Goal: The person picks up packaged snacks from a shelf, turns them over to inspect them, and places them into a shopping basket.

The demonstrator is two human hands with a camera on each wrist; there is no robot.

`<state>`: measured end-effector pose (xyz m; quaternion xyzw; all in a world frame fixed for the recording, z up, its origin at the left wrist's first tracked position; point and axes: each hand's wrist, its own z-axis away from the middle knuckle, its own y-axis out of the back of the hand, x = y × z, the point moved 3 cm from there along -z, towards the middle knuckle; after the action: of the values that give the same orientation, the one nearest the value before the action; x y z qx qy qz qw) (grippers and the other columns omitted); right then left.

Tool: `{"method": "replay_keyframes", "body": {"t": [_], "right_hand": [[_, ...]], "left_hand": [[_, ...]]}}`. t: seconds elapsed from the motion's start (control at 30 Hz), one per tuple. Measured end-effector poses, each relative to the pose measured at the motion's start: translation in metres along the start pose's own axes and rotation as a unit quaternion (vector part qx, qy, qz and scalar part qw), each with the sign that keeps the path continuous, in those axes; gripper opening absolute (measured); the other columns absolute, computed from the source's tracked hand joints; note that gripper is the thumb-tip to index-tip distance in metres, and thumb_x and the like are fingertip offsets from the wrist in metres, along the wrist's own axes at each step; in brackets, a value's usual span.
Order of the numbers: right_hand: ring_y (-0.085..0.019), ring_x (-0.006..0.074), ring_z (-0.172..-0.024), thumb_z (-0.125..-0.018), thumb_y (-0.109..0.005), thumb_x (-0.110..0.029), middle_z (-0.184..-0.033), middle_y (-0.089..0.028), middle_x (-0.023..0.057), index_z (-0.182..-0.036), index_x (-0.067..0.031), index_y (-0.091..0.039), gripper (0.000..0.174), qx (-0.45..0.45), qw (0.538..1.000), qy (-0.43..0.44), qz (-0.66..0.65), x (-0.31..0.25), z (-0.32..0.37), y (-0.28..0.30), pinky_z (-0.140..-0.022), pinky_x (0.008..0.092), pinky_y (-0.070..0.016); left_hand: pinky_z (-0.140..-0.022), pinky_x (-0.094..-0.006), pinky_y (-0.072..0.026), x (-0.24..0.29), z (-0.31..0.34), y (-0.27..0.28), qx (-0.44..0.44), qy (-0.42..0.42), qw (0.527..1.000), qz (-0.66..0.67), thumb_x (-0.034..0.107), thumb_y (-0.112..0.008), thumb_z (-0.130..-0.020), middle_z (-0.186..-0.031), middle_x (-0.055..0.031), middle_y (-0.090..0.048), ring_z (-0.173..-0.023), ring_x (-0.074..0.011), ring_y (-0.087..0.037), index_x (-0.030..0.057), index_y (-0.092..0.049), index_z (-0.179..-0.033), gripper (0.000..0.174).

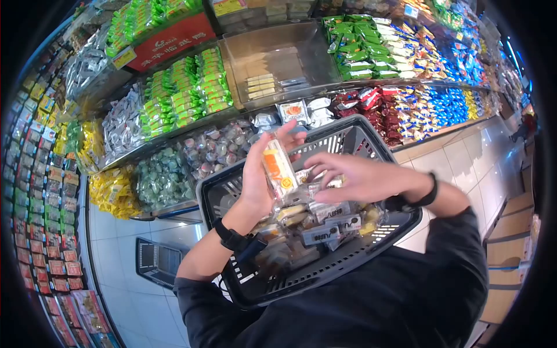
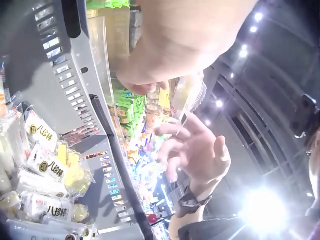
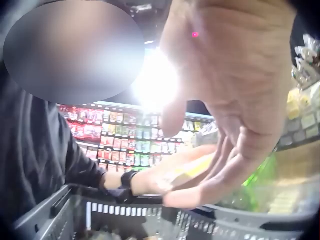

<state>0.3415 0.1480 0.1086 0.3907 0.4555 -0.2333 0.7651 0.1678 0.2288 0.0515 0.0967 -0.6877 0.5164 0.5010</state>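
Over the basket, my left hand [image 1: 255, 177] holds a clear-wrapped snack pack [image 1: 279, 168] with a white, yellow and orange label. The pack stands tilted against the palm, its label facing up. In the left wrist view, the wrapper [image 2: 189, 95] sticks out past the left hand. My right hand [image 1: 354, 177] hovers just right of the pack, its fingers loosely bent and nothing in them. Under both hands, the dark grey shopping basket [image 1: 409, 223] contains several wrapped snacks [image 1: 322, 235], many with white labels and black characters.
Beyond the basket, shelf bins hold green snack packs [image 1: 185, 87], red packs [image 1: 380, 113] and blue packs [image 1: 449, 104]. A wooden bin [image 1: 249, 52] has a few yellow packs [image 1: 261, 86] at its bottom. Another basket [image 1: 156, 261] stands on the tiled floor [image 1: 116, 290] at left.
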Motion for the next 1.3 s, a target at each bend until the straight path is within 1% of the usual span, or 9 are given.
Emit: {"method": "replay_keyframes", "body": {"t": [0.03, 0.1, 0.23, 0.37, 0.47, 0.6, 0.8, 1.0, 1.3], "right_hand": [[-0.062, 0.0176, -0.112, -0.098, -0.068, -0.022, -0.13, -0.057, 0.0125, -0.143, -0.0042, -0.04, 0.056, -0.004, 1.0, 0.006, 0.002, 0.004, -0.011, -0.011, -0.087, 0.0334, -0.0591], [-0.064, 0.0221, -0.113, -0.096, -0.07, -0.038, -0.133, -0.058, 0.0153, -0.137, 0.0023, -0.046, 0.062, -0.011, 0.967, -0.001, -0.255, 0.01, -0.034, -0.025, -0.084, 0.032, -0.0577], [-0.064, 0.0173, -0.105, -0.094, -0.073, -0.033, -0.124, -0.061, 0.0108, -0.13, -0.0002, -0.053, 0.053, -0.003, 0.944, 0.0, -0.33, 0.051, -0.055, -0.027, -0.083, 0.0305, -0.0555], [-0.059, 0.0074, -0.087, -0.09, -0.075, -0.015, -0.096, -0.065, 0.0012, -0.114, -0.0045, -0.06, 0.03, 0.16, 0.899, -0.017, -0.407, 0.076, -0.05, -0.001, -0.075, 0.0233, -0.0462], [-0.057, 0.0081, -0.083, -0.089, -0.077, -0.014, -0.097, -0.064, 0.0033, -0.119, -0.0022, -0.057, 0.037, 0.275, 0.849, 0.012, -0.452, 0.083, -0.046, 0.021, -0.075, 0.0248, -0.0458], [-0.06, 0.0096, -0.083, -0.091, -0.077, -0.015, -0.095, -0.067, 0.0037, -0.118, -0.0004, -0.056, 0.038, 0.352, 0.81, 0.021, -0.469, 0.081, -0.042, 0.03, -0.076, 0.0256, -0.0482], [-0.065, 0.0103, -0.082, -0.095, -0.074, -0.021, -0.096, -0.071, 0.0053, -0.113, -0.0007, -0.065, 0.029, 0.278, 0.873, 0.089, -0.39, 0.083, -0.051, 0.018, -0.074, 0.0243, -0.05], [-0.061, 0.0115, -0.104, -0.106, -0.054, -0.028, -0.11, -0.069, 0.0077, -0.114, 0.0011, -0.069, 0.034, 0.155, 0.901, 0.067, -0.4, 0.076, -0.043, 0.021, -0.094, 0.029, -0.0476], [-0.058, 0.0097, -0.091, -0.092, -0.074, -0.019, -0.1, -0.064, 0.005, -0.108, 0.0023, -0.068, 0.027, 0.244, 0.951, 0.179, -0.065, 0.061, -0.042, 0.014, -0.085, 0.0269, -0.0466]], "left_hand": [[-0.088, -0.0349, -0.0521, -0.001, 0.001, 0.0, 0.005, -0.006, 1.0, -0.003, 0.05, -0.038, -0.104, -0.121, -0.0114, -0.065, -0.116, -0.0214, -0.059, 0.0036, -0.044, -0.149, 0.065], [-0.093, -0.0365, -0.0529, -0.007, 0.004, -0.001, -0.013, 0.063, 0.996, 0.06, 0.052, -0.038, -0.105, -0.129, -0.0137, -0.063, -0.118, -0.0228, -0.06, 0.0059, -0.044, -0.149, 0.063], [-0.095, -0.0384, -0.0526, -0.016, 0.004, 0.004, 0.016, 0.114, 0.993, 0.038, 0.044, -0.041, -0.107, -0.126, -0.015, -0.063, -0.107, -0.0233, -0.064, 0.0042, -0.052, -0.139, 0.052], [-0.093, -0.0365, -0.0515, -0.022, -0.002, 0.023, 0.068, 0.058, 0.992, -0.087, 0.03, -0.054, -0.105, -0.119, -0.0124, -0.065, -0.103, -0.0209, -0.065, 0.0012, -0.056, -0.132, 0.04], [-0.087, -0.0356, -0.0514, -0.027, 0.0, 0.019, 0.073, 0.099, 0.991, -0.056, 0.009, -0.068, -0.096, -0.103, -0.0083, -0.069, -0.098, -0.0176, -0.066, 0.0002, -0.058, -0.125, 0.033], [-0.086, -0.0362, -0.0551, -0.029, 0.003, -0.002, 0.001, 0.128, 0.979, -0.155, 0.01, -0.066, -0.097, -0.105, -0.0111, -0.069, -0.094, -0.0195, -0.069, -0.0016, -0.055, -0.129, 0.036], [-0.08, -0.0337, -0.0589, -0.03, 0.008, -0.017, -0.05, 0.163, 0.966, -0.193, 0.006, -0.069, -0.095, -0.112, -0.0145, -0.071, -0.097, -0.0197, -0.071, -0.0006, -0.052, -0.129, 0.039], [-0.087, -0.0393, -0.0594, -0.032, 0.006, -0.011, -0.029, 0.132, 0.98, -0.147, 0.001, -0.062, -0.098, -0.124, -0.0126, -0.065, -0.105, -0.0216, -0.068, 0.0015, -0.05, -0.133, 0.037], [-0.092, -0.0374, -0.0599, -0.036, 0.007, -0.002, -0.025, 0.108, 0.99, -0.082, 0.004, -0.062, -0.099, -0.123, -0.0134, -0.065, -0.108, -0.0195, -0.067, -0.0016, -0.048, -0.133, 0.037]]}}
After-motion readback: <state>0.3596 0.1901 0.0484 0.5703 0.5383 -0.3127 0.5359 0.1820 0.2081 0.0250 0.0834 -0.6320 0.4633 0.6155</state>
